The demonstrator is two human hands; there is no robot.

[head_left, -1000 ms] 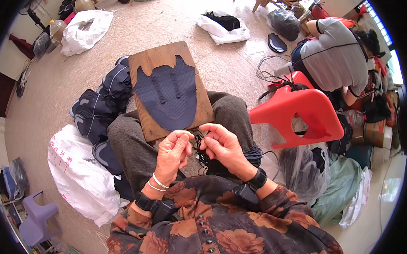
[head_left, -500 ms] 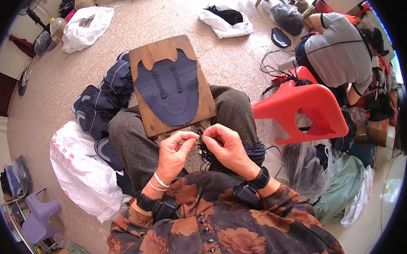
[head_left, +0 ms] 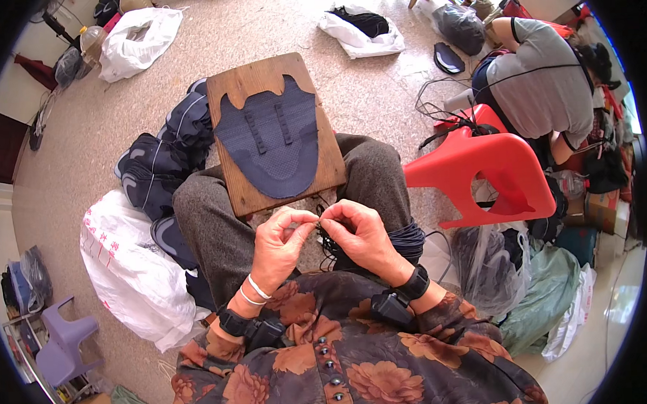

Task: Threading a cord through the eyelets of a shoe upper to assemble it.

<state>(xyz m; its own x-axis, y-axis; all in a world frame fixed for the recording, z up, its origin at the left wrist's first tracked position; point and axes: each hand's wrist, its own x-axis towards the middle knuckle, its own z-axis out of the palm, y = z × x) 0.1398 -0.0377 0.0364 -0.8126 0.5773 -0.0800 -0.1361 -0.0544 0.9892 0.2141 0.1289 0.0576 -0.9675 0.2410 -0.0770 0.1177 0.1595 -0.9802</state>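
Over my lap, my left hand (head_left: 276, 240) and my right hand (head_left: 357, 233) are closed in pinches, fingertips almost meeting. At the fingertips is a thin dark cord (head_left: 327, 246), which hangs below them in loose loops; its exact end is too small to make out. Beyond the hands, a wooden board (head_left: 247, 199) rests across my knees. A flat navy mesh shoe upper (head_left: 277, 157) lies on it, toothed at the far edge, with two dark strips down its middle. Beside my right hand, a bundle of dark cord (head_left: 406, 243) sits against my thigh.
More dark shoe uppers (head_left: 149, 170) are heaped left of my knees, near a white sack (head_left: 127, 261). To the right stands a red plastic stool (head_left: 506, 169), with plastic bags (head_left: 489, 267) below. Behind it a person in grey (head_left: 538, 84) bends over. A white bag (head_left: 363, 45) holds black cord ahead.
My fingertips stay pinched together, with only a slight shift. The whole view has moved a little; the board and the shoe upper lie as before.
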